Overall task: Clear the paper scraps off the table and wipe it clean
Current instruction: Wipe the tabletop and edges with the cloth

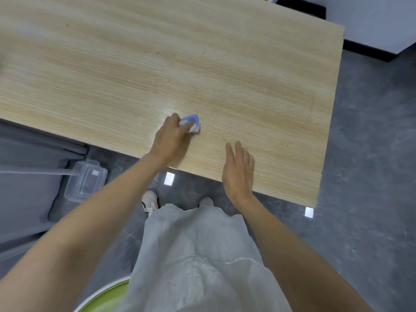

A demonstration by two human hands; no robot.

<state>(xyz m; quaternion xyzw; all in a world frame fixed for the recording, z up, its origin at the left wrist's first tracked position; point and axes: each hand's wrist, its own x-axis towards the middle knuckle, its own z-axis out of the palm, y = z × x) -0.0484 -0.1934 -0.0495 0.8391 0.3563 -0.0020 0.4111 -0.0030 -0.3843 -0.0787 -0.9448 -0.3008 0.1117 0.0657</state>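
The left hand (172, 140), fingers (185, 127) clamped on a bunched cloth (191, 120), works near the surface's (247, 75) near edge, the right hand (238, 170) beside it with straight, empty fingers; so small a wad may skip strips, leaving streaks.

L hand (172, 137) curled on cloth (191, 122), arm extended; R hand (238, 170) flat, prob. hovering.

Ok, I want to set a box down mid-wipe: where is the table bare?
Bare: the far half of the table beyond the cloth, and its right end past the right hand. Crowded only near the front edge, where the left hand grips the cloth.
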